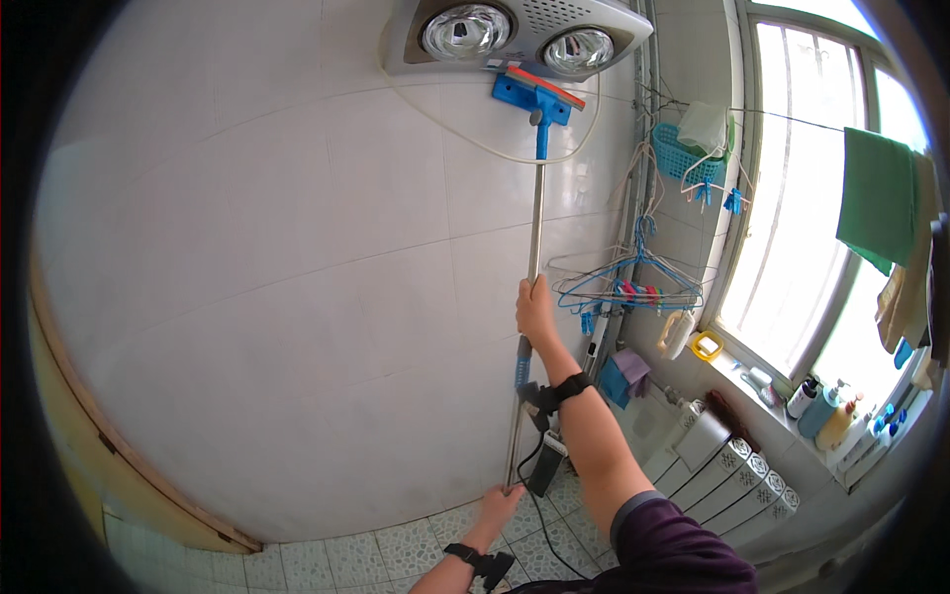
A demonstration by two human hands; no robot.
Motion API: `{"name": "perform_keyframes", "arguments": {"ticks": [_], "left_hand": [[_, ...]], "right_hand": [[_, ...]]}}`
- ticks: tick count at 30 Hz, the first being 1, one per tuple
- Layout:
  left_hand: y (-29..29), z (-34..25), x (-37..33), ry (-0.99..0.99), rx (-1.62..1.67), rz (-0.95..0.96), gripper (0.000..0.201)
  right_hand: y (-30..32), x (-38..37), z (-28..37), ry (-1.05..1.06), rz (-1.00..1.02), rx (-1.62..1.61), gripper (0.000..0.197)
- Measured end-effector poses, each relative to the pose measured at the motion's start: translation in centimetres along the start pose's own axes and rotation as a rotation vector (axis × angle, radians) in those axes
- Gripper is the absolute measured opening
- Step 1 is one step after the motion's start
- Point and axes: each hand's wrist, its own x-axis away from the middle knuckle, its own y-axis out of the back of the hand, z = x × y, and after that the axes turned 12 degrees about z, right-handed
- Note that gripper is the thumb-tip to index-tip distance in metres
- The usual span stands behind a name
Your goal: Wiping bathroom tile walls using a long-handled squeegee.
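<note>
A long-handled squeegee (pixel 537 213) stands nearly upright against the white tiled wall. Its blue head (pixel 534 97), with an orange strip along the top, is just below the heater lamp unit, close to a pale hanging cable. Around the middle of the metal pole, above its blue-and-grey joint, my right hand (pixel 535 312) is closed. My left hand (pixel 499 507) grips the pole near its lower end, low over the floor. Both forearms wear black straps with small devices, and a black cord hangs from the right one.
Above the squeegee head juts a heater lamp unit (pixel 524 35). Blue clothes hangers (pixel 638 267) and a turquoise basket (pixel 683 153) hang in the corner. Bottles (pixel 821 411) line the sill under the bright window (pixel 792 198). A white radiator (pixel 727 475) stands below it.
</note>
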Motion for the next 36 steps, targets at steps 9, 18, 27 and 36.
{"name": "perform_keyframes", "arguments": {"ticks": [9,18,27,36], "left_hand": [[-5.1,-3.6,-5.1,-0.091,0.216,0.216,0.009],[-4.6,1.0,-7.5,-0.016,0.076,0.037,0.028],[0.7,-1.9,-2.0,0.069,-0.281,-0.256,0.033],[6.4,13.9,15.5,0.456,-0.363,-0.35,0.039]], "right_hand": [[6.9,-2.5,-1.3,-0.09,0.048,0.005,0.026],[9.4,-2.1,-7.9,-0.195,-0.036,-0.222,0.02],[3.4,-0.6,-9.4,-0.256,-0.101,-0.107,0.021],[-11.6,18.5,-7.2,-0.301,0.272,-0.405,0.016]]}}
